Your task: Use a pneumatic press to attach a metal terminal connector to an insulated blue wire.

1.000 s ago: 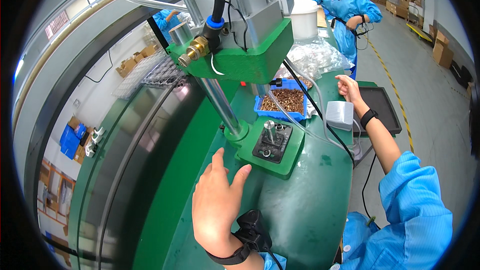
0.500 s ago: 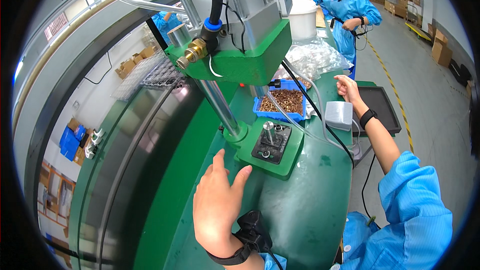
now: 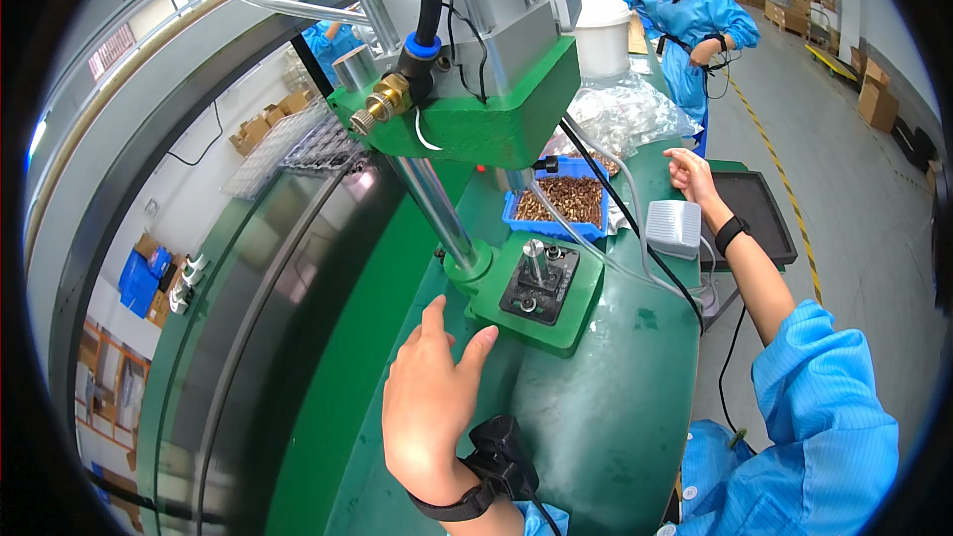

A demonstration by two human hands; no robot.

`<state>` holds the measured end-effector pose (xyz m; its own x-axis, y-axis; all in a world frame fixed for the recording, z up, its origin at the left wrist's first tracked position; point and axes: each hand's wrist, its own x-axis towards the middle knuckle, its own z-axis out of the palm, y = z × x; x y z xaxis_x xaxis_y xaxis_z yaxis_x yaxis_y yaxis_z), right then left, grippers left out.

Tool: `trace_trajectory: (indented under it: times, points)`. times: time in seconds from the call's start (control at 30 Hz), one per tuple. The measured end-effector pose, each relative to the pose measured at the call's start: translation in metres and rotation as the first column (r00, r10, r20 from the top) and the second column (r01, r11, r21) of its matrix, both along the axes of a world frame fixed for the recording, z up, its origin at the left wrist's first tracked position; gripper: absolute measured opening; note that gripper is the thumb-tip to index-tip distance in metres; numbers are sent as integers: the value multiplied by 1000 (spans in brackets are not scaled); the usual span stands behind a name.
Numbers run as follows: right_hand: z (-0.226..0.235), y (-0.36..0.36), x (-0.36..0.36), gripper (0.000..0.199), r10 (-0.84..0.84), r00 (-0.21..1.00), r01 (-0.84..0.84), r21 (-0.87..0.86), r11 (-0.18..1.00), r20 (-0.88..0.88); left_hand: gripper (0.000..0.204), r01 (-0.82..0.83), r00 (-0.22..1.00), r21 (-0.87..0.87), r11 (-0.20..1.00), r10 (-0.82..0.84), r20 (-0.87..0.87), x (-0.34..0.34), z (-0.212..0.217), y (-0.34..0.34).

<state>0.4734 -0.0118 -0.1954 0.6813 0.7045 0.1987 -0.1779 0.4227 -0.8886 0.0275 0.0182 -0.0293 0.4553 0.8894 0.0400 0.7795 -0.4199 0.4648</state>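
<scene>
My left hand (image 3: 427, 407) is open, thumb and fingers apart, just left of and nearer than the green press base (image 3: 571, 337). It holds nothing that I can see. On the base a black fixture plate (image 3: 541, 296) carries an upright metal pin (image 3: 535, 256). Above it hangs the green press head (image 3: 496, 109). My right hand (image 3: 692, 177) is raised at the right edge of the bench, beyond a white plastic box (image 3: 673, 228). Its fingers are curled in; whatever they may hold is hidden. Left of that hand, a blue bin (image 3: 559, 227) is filled with small brass-coloured parts.
Clear plastic bags (image 3: 635, 114) lie behind the bin, with a white bucket (image 3: 602, 35) farther back. Cables and a grey hose cross the bench (image 3: 635, 367). A dark tray (image 3: 749, 218) stands to the right. A conveyor (image 3: 238, 337) runs along the left. A co-worker (image 3: 685, 30) stands ahead.
</scene>
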Motion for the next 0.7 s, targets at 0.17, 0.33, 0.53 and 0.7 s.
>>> trace_trajectory:
  times: [0.17, 0.33, 0.53, 0.7]
  points:
    - [-2, -1, 4, 18, 2, 1000, -2, 16, 1000, -7, 62, -15, 1000, -70, 997, 15, 2, -4, -4, 9]
    - [0, 0, -1, 18, 4, 1000, -4, 23, 1000, -9, 64, -62, 998, -125, 990, 64, 11, -13, -8, 19]
    - [0, -1, 0, 17, -6, 1000, 6, 17, 1000, -11, 66, -90, 995, -206, 974, 95, 16, -18, -6, 26]
    - [-2, -1, 0, 17, -11, 1000, 11, 19, 1000, -13, 67, -105, 994, -220, 970, 110, 12, -19, -14, 35]
